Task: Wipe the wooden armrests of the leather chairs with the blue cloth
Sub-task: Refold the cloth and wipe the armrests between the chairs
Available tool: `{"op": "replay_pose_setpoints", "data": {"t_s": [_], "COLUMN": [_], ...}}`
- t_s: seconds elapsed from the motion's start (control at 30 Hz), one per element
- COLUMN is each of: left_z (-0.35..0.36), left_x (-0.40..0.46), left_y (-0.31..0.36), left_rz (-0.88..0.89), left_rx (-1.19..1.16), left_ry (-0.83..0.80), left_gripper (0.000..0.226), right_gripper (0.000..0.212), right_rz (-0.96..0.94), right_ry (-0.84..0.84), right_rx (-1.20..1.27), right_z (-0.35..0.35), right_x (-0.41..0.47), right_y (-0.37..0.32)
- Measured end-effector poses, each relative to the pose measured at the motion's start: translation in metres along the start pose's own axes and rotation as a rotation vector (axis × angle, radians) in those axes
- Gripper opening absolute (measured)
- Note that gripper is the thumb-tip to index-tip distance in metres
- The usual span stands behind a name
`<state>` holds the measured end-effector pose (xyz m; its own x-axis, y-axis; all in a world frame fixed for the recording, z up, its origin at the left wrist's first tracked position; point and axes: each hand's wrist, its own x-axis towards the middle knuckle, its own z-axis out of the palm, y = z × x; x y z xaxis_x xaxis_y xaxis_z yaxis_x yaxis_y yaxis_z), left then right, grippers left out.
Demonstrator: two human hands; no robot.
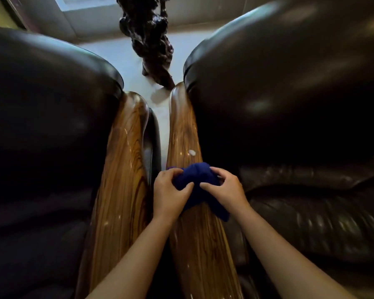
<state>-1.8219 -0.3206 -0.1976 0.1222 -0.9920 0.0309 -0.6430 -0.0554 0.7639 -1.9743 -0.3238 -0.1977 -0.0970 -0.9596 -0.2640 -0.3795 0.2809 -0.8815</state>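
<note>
Two dark leather chairs stand side by side, each with a glossy striped wooden armrest. The blue cloth (198,179) is bunched on the right armrest (185,130), about halfway along it. My left hand (169,192) grips the cloth's left side and my right hand (227,189) grips its right side, both pressing it onto the wood. A small white spot (191,152) lies on the wood just beyond the cloth. The left armrest (123,169) runs parallel, bare.
The left leather chair (47,117) and the right leather chair (289,104) flank a narrow gap (162,130) between the armrests. A dark carved wooden object (153,46) stands on the pale floor beyond the chairs.
</note>
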Motion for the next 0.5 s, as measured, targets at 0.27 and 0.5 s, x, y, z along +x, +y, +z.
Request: {"op": "replay_pose_setpoints", "data": {"t_s": [0.27,0.5], "left_z": [0.031,0.05], "left_x": [0.021,0.04], "left_y": [-0.027,-0.029], "left_rz": [-0.014,-0.027], "left_rx": [0.102,0.215], "left_ry": [-0.067,0.062], "left_gripper": [0.058,0.063], "right_gripper": [0.044,0.076], "right_rz": [-0.063,-0.055], "right_ry": [0.014,0.066], "right_rx": [0.278,0.031], "right_z": [0.03,0.053], "right_x": [0.019,0.055], "right_y": [0.013,0.029]}}
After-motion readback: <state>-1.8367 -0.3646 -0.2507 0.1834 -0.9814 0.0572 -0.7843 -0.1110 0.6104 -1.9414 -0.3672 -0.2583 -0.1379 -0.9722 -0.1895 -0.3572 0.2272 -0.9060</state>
